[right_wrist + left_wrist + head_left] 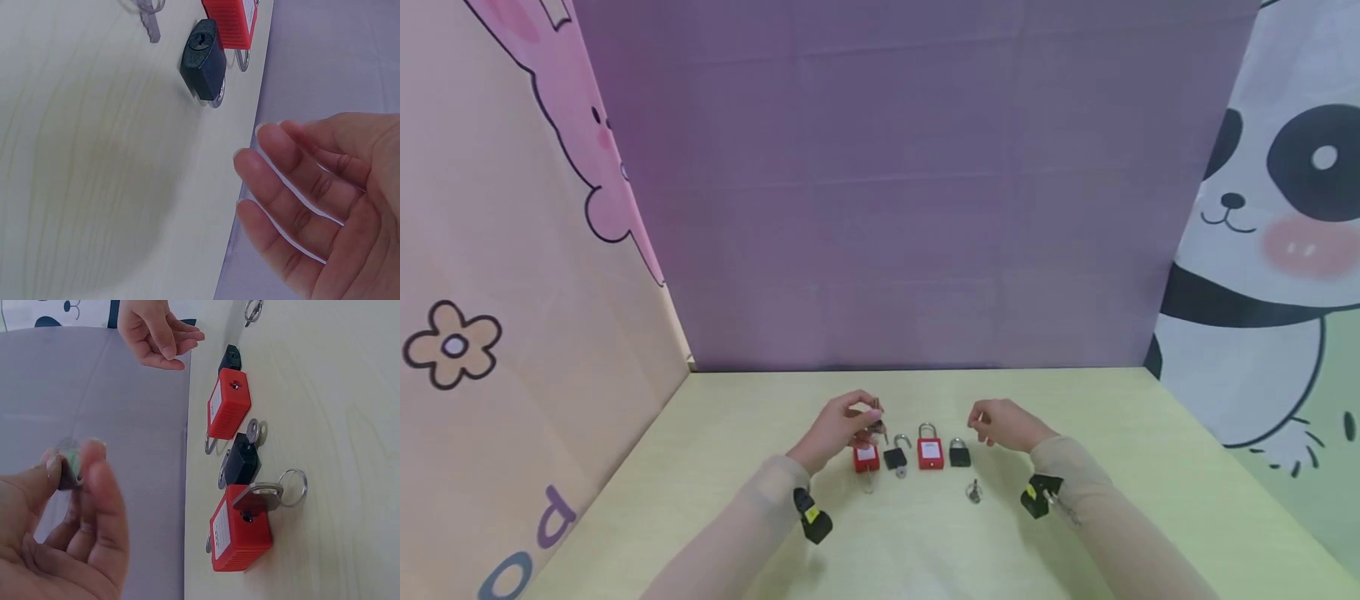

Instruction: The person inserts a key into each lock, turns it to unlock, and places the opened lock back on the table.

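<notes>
My left hand (844, 427) pinches a small key (877, 423) between thumb and fingers, above a red padlock (866, 460). A key (259, 497) with a ring stands in that padlock's keyhole. Beside it, a black padlock (895, 458) has its shackle swung open and a key (252, 432) in it. A second red padlock (930, 454) and a second black padlock (959, 457) follow to the right, no key in either. Near this last one my right hand (1006, 423) hovers, holding nothing, its fingers loosely bent.
A loose key on a ring (974, 492) lies in front of the right black padlock. Light wooden tabletop (910, 550) surrounds the row. Behind it rises a purple cloth panel (910, 208), with printed panels on both sides.
</notes>
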A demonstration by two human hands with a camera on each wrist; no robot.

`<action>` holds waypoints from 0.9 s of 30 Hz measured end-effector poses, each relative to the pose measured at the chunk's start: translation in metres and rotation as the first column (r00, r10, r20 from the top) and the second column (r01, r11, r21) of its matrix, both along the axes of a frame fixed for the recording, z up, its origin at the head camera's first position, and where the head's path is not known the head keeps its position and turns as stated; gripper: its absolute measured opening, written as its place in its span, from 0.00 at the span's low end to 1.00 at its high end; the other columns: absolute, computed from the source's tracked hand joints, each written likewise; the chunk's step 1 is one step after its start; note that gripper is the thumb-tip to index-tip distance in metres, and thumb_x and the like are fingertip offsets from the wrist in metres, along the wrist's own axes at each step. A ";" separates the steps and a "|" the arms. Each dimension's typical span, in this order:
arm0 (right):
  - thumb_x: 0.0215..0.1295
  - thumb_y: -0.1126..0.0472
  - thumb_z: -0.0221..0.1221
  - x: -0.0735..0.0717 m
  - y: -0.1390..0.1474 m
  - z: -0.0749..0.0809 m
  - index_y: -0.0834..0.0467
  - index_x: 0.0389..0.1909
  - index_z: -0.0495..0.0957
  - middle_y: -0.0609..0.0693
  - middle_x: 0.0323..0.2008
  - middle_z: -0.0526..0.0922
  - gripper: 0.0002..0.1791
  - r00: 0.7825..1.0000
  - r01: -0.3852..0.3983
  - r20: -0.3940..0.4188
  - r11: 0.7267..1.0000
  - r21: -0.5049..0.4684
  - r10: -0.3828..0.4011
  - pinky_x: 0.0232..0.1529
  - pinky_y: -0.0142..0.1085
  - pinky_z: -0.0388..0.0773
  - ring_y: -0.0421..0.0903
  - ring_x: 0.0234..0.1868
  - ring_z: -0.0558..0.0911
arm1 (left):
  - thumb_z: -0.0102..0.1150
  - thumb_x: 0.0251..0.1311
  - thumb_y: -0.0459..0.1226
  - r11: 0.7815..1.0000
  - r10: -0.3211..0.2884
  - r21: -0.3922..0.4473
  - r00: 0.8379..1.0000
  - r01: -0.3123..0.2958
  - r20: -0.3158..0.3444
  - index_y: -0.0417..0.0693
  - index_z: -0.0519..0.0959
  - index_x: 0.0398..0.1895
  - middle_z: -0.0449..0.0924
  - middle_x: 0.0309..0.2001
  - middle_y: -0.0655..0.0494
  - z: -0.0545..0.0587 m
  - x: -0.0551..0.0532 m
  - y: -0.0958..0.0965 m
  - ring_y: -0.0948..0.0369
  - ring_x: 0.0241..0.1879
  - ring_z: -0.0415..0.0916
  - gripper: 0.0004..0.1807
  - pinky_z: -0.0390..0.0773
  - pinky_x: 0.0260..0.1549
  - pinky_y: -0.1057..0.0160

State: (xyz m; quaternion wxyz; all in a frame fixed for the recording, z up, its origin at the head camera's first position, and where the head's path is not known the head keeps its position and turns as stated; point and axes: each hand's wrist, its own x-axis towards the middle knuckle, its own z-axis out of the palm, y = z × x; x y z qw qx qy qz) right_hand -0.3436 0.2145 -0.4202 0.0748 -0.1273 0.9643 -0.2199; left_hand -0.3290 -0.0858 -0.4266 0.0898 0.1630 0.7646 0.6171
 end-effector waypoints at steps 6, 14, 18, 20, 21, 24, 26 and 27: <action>0.70 0.64 0.53 0.001 0.003 0.002 0.62 0.41 0.78 0.48 0.25 0.79 0.07 1.000 -0.016 -0.005 1.000 -0.009 0.016 0.30 0.35 0.76 0.41 0.26 0.79 | 0.56 0.66 0.32 0.994 0.108 0.018 0.992 -0.109 0.060 0.32 0.77 0.49 0.84 0.40 0.42 -0.004 -0.004 -0.002 0.65 0.30 0.80 0.13 0.83 0.35 0.65; 0.69 0.65 0.53 0.006 0.005 0.002 0.63 0.40 0.78 0.47 0.24 0.78 0.07 0.999 -0.049 -0.024 0.998 -0.031 0.048 0.28 0.35 0.75 0.42 0.26 0.79 | 0.59 0.63 0.30 0.980 0.190 0.040 0.974 -0.196 0.122 0.31 0.80 0.43 0.84 0.38 0.43 -0.011 -0.003 -0.009 0.61 0.32 0.81 0.10 0.84 0.38 0.60; 0.69 0.65 0.53 0.006 0.004 0.002 0.63 0.40 0.78 0.48 0.24 0.78 0.07 0.999 -0.040 -0.024 0.999 -0.025 0.040 0.29 0.35 0.75 0.43 0.26 0.79 | 0.58 0.65 0.35 0.975 0.215 0.027 0.968 -0.221 0.128 0.35 0.79 0.40 0.82 0.40 0.44 -0.011 -0.002 -0.010 0.57 0.37 0.82 0.09 0.83 0.42 0.55; 0.69 0.65 0.53 0.007 0.003 0.002 0.63 0.40 0.78 0.47 0.24 0.78 0.07 0.999 -0.034 -0.021 0.999 -0.024 0.033 0.29 0.35 0.75 0.43 0.26 0.79 | 0.57 0.66 0.36 0.973 0.220 0.035 0.964 -0.228 0.152 0.36 0.77 0.39 0.82 0.40 0.44 -0.013 -0.003 -0.010 0.56 0.38 0.82 0.09 0.83 0.42 0.55; 0.69 0.65 0.53 0.007 0.003 0.002 0.63 0.40 0.78 0.47 0.24 0.78 0.07 0.999 -0.032 -0.020 0.999 -0.023 0.032 0.29 0.35 0.75 0.43 0.26 0.79 | 0.56 0.67 0.36 0.973 0.217 0.046 0.961 -0.228 0.169 0.36 0.76 0.39 0.82 0.40 0.43 -0.013 -0.004 -0.010 0.56 0.38 0.82 0.10 0.83 0.42 0.55; 0.69 0.65 0.53 0.007 0.003 0.002 0.63 0.40 0.78 0.47 0.24 0.78 0.07 0.999 -0.029 -0.018 0.999 -0.022 0.029 0.28 0.35 0.75 0.43 0.26 0.79 | 0.52 0.70 0.38 0.969 0.209 0.084 0.953 -0.232 0.218 0.35 0.73 0.41 0.80 0.38 0.44 -0.015 -0.003 -0.009 0.58 0.36 0.81 0.11 0.83 0.40 0.58; 0.69 0.65 0.53 0.007 0.003 0.002 0.63 0.40 0.78 0.47 0.24 0.78 0.07 0.999 -0.029 -0.018 0.999 -0.023 0.029 0.28 0.35 0.75 0.43 0.26 0.79 | 0.50 0.71 0.38 0.964 0.202 0.122 0.946 -0.238 0.252 0.35 0.72 0.43 0.79 0.37 0.45 -0.015 -0.002 -0.008 0.59 0.34 0.79 0.12 0.83 0.39 0.60; 0.69 0.65 0.53 0.007 0.003 0.002 0.63 0.40 0.78 0.47 0.24 0.78 0.07 0.999 -0.031 -0.018 0.999 -0.024 0.031 0.28 0.35 0.75 0.43 0.26 0.79 | 0.49 0.72 0.39 0.960 0.200 0.140 0.942 -0.244 0.271 0.34 0.72 0.44 0.78 0.37 0.45 -0.015 -0.001 -0.007 0.60 0.33 0.78 0.13 0.83 0.38 0.61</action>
